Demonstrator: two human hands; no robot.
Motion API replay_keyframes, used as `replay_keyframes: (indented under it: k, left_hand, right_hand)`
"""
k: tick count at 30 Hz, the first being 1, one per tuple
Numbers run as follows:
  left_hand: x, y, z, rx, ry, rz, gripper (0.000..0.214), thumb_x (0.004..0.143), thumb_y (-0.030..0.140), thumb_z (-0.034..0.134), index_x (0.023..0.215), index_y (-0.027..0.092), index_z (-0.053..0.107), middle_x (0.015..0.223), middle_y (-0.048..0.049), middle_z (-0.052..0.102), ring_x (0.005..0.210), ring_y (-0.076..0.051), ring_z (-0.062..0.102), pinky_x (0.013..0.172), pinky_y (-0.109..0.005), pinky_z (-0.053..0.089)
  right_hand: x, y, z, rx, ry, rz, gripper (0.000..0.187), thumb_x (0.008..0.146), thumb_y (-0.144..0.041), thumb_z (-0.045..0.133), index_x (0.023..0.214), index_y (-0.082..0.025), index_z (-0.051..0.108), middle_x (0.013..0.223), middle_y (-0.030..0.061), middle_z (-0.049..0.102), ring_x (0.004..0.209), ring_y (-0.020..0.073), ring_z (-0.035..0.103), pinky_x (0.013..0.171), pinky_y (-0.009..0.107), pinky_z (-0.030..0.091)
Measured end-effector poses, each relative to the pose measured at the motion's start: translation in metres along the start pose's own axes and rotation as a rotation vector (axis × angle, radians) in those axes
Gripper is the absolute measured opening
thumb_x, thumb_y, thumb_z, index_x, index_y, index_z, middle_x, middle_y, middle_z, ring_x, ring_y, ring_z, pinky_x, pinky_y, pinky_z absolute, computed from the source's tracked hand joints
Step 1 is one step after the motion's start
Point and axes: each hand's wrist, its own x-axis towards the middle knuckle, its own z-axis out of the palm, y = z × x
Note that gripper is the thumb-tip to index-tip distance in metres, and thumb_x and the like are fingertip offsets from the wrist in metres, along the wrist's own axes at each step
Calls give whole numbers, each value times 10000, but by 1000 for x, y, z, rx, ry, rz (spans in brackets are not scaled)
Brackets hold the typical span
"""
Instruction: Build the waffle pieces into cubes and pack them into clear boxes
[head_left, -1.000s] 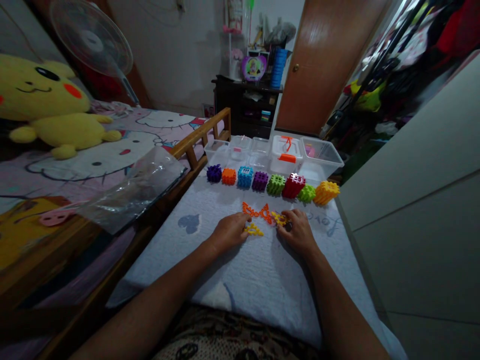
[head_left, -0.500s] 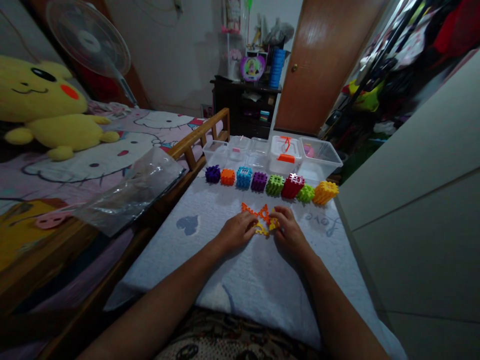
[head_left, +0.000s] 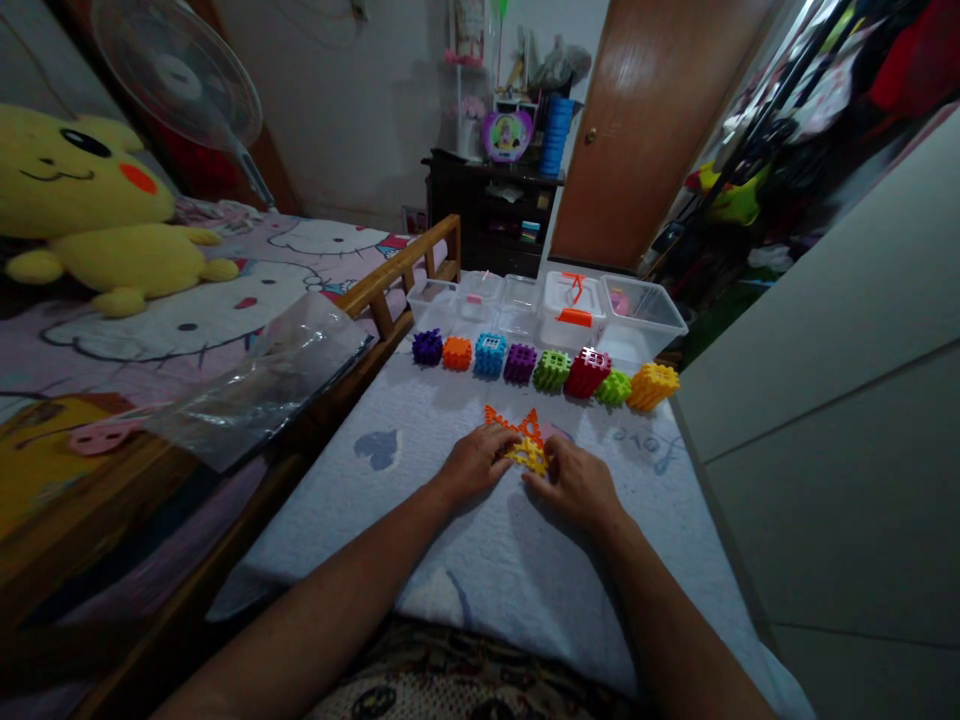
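Note:
Between my hands is a group of interlocking plastic building pieces with notched edges. The yellow building piece [head_left: 529, 455] lies nearest me, and orange triangular pieces [head_left: 531, 426] stick out just behind it. My left hand [head_left: 480, 462] is closed at the left side of the group, thumb and fingers pinching its edge. On the right, my right hand [head_left: 576, 480] has its fingers curled on the yellow piece's right edge. How the yellow and orange pieces join is partly hidden by my fingers.
Beyond my hands runs a row of stacked building pieces, among them a dark red stack [head_left: 587, 373] and a yellow stack [head_left: 653, 386]. Clear plastic boxes [head_left: 646, 312] stand behind, one lidded with an orange handle. A wooden bed rail [head_left: 397, 268] borders the table's left.
My right hand has brought its yellow piece left and toward me, over the other yellow piece by my left hand. My left hand has barely moved.

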Motion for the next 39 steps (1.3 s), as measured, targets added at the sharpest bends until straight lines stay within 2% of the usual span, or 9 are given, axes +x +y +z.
replay_keyframes:
  k: [2,5,11,14,18,24,29,39]
  left_hand:
    - [-1,0,0,-2,12,5,210,826,117,621,1019,190,661,995,-51,667,934,-200,606,865,-322,486]
    - [-1,0,-1,-21,21,0,236,822,103,611,1038,185,656,996,-51,660,933,-198,603,857,-320,486]
    - [-2,-2,-1,-58,30,-35,314,799,111,613,1105,171,642,1031,-59,640,909,-190,609,824,-308,502]
    - [-3,-1,-2,-69,30,-27,381,769,119,635,1147,168,626,1073,-66,634,928,-193,612,831,-306,510]
    - [-3,1,-5,-77,25,1,432,745,144,685,1171,165,616,1094,-69,627,946,-197,609,834,-304,511]
    - [-4,0,-5,-18,19,6,192,822,135,645,1005,178,684,959,-45,644,894,-187,602,809,-299,490]
    - [-4,-3,-3,-9,35,-13,224,807,114,674,1021,178,681,999,-51,685,911,-191,621,821,-303,492]
    - [-4,0,-5,45,61,7,168,807,116,690,957,192,684,944,-39,698,911,-194,619,836,-314,484]
  right_hand:
    - [-1,-5,-1,-61,-33,18,350,805,-438,632,1045,-190,577,960,86,681,797,221,605,655,298,373]
    - [-2,-5,1,-48,-30,-4,255,822,-320,587,1044,-194,568,971,76,674,800,203,598,649,287,346]
    - [0,11,5,208,102,-125,172,829,-271,566,983,-198,548,910,29,610,748,159,543,667,266,373]
    - [3,12,11,270,107,-146,181,809,-270,591,965,-197,536,904,28,590,756,160,535,666,263,389]
    - [7,6,19,232,98,-140,233,808,-296,616,1004,-196,540,953,45,603,773,170,540,683,276,401]
    - [5,10,17,145,87,-88,200,817,-306,621,976,-200,560,889,28,604,742,168,537,665,274,382]
    - [2,13,13,61,53,-104,137,876,-320,582,814,-199,573,853,28,594,754,161,531,673,271,357]
    - [2,6,5,43,-6,-79,111,869,-284,600,815,-188,585,826,17,594,731,150,504,649,264,314]
